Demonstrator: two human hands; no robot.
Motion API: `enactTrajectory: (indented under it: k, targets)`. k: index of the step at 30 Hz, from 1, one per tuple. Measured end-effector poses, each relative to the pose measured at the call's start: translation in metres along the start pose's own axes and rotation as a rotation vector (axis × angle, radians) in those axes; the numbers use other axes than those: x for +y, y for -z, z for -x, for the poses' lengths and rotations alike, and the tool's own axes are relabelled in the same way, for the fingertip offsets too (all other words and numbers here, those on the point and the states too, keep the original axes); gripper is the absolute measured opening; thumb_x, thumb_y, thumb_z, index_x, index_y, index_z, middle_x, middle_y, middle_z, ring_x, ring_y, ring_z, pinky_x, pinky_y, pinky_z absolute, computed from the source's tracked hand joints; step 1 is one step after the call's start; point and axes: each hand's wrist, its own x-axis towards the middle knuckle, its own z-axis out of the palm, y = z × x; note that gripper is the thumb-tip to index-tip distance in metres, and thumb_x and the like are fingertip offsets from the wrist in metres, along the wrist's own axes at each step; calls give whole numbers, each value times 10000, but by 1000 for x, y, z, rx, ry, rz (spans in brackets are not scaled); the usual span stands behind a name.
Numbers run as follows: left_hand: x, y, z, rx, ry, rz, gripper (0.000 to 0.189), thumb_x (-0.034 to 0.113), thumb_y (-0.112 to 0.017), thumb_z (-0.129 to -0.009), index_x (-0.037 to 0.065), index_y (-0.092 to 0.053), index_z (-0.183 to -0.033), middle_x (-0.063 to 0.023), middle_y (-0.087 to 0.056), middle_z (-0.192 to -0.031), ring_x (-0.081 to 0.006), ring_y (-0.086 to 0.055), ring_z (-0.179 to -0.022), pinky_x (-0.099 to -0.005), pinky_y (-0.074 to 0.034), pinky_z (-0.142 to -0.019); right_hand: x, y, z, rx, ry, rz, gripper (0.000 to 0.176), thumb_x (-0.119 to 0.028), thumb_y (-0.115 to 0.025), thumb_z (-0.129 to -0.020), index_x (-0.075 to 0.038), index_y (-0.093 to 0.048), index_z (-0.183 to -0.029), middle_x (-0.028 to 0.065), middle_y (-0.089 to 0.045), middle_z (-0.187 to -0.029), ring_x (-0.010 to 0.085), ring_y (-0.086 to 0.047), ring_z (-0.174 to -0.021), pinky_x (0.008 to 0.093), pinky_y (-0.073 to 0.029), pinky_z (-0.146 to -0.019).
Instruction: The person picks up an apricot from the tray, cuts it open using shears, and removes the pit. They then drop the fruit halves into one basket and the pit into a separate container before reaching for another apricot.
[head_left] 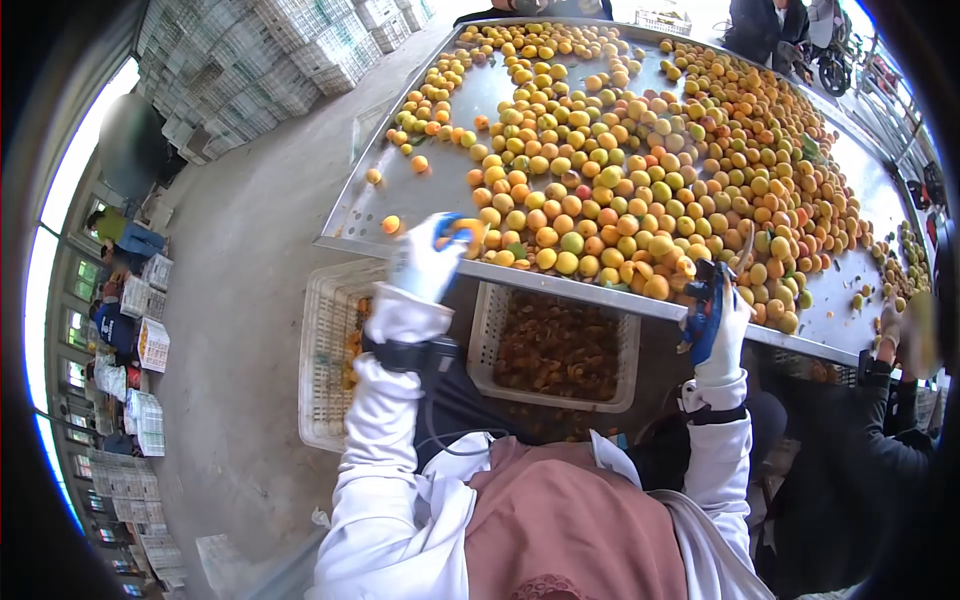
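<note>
My left hand (428,262), in a white glove with blue fingers, is closed around an orange apricot (468,236) just over the near edge of the metal table (350,205). In my right hand (717,325), gloved the same way, the fingers wrap round a small dark-handled hand tool (706,282); its working end is hard to make out. That hand is at the table's edge, close to the heap of yellow and orange apricots (600,180). One loose apricot (391,224) lies just left of my left hand.
Under the table edge stand a white crate (628,375) of brown apricot stones and another crate (318,350) with orange fruit. At the right, another person's hand (889,322) reaches to the table. Stacked crates (265,75) stand at the back left; people work along the left wall.
</note>
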Motion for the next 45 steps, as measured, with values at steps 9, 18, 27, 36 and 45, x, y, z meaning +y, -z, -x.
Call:
enactTrajectory:
  k: [9,18,27,36,45]
  targets:
    - [-141,170,38,196,238,-915,385,311,-645,-939,105,-624,-1265,-135,-717,-1092,-280,-701,-945,-405,-567,-756,-25,-6,15,-9,110,34,395,-345,-533,-1034,33,-616,-1112,73,-601,-698,100,-519,-450,228,-417,-404]
    - [21,-7,31,-322,264,1261,439,345,-507,-1033,8,-556,-1311,-174,-654,-1215,-265,-684,-1013,-398,-604,-826,-16,-15,11,-144,68,-279,309,-220,-548,-1026,40,-605,-1183,68,-600,-878,141,-594,-675,324,-560,-643]
    - [87,-185,55,-459,584,1735,254,256,-516,-1030,56,-593,-1165,-219,-653,-1163,-384,-661,-1060,-551,-551,-926,-19,-4,19,-119,23,-292,236,-267,-582,-1005,-36,-627,-1007,-30,-414,-581,75,-403,-484,260,-365,-423]
    - [157,-223,68,-272,289,1593,239,152,-463,-1041,36,-569,-1221,-143,-665,-1186,-254,-684,-1025,-350,-581,-880,2,-4,10,-41,269,459,270,-82,-734,-872,34,-656,-1103,127,-728,-932,147,-682,-872,304,-525,-775]
    - [104,-231,70,-583,337,1037,373,332,-448,-1055,28,-605,-1203,-99,-691,-932,-205,-683,-781,-322,-567,-689,-11,14,4,-212,297,618,160,-93,-700,-907,28,-691,-1010,56,-711,-827,109,-649,-766,275,-510,-707]
